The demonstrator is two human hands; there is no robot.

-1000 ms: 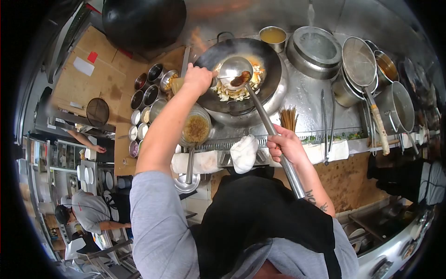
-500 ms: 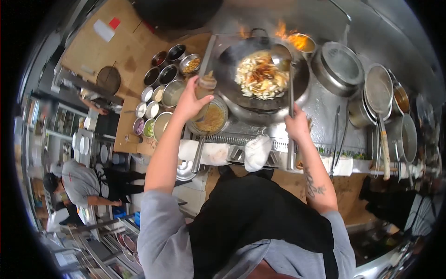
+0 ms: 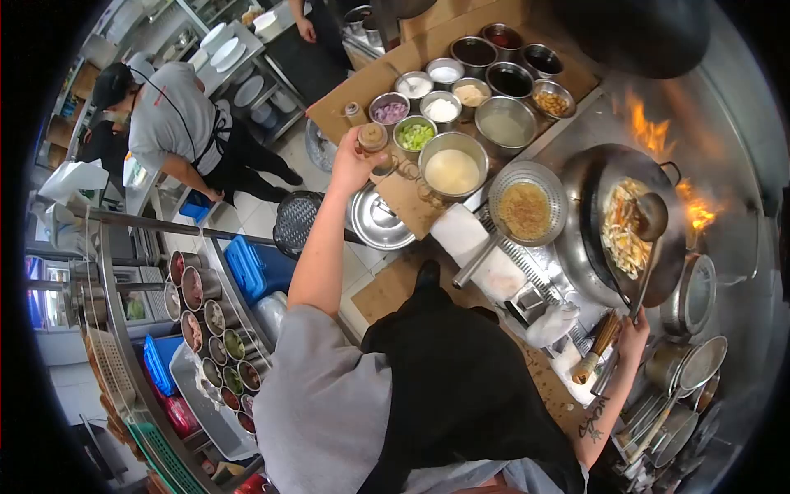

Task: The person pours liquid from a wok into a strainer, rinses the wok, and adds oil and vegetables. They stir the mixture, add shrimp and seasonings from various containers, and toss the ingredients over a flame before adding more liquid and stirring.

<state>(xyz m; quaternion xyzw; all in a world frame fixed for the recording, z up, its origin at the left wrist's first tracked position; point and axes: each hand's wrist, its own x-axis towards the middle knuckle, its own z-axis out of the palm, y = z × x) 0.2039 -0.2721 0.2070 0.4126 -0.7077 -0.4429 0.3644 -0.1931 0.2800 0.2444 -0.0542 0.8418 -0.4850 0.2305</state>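
My left hand (image 3: 352, 156) is raised over the cardboard-covered counter and grips a small brown-capped shaker bottle (image 3: 373, 137), next to the metal bowls of toppings (image 3: 415, 134). My right hand (image 3: 632, 331) holds the long handle of a steel ladle (image 3: 650, 216), whose bowl rests in the black wok (image 3: 634, 222). The wok holds stir-fried noodles and vegetables (image 3: 621, 226). Flames (image 3: 654, 132) rise at its far rim.
A round wire strainer with brown bits (image 3: 525, 210) sits left of the wok. A large bowl of white liquid (image 3: 452, 170) stands nearby. White towels (image 3: 465, 235) lie on the counter edge. A co-worker in grey (image 3: 177, 115) stands at the far left. Racks of ingredient tubs (image 3: 206, 321) line the left.
My head has turned left, so the wok now lies at the right. My left hand carried the shaker from the wok's edge toward the topping bowls. The ladle stays in the wok.
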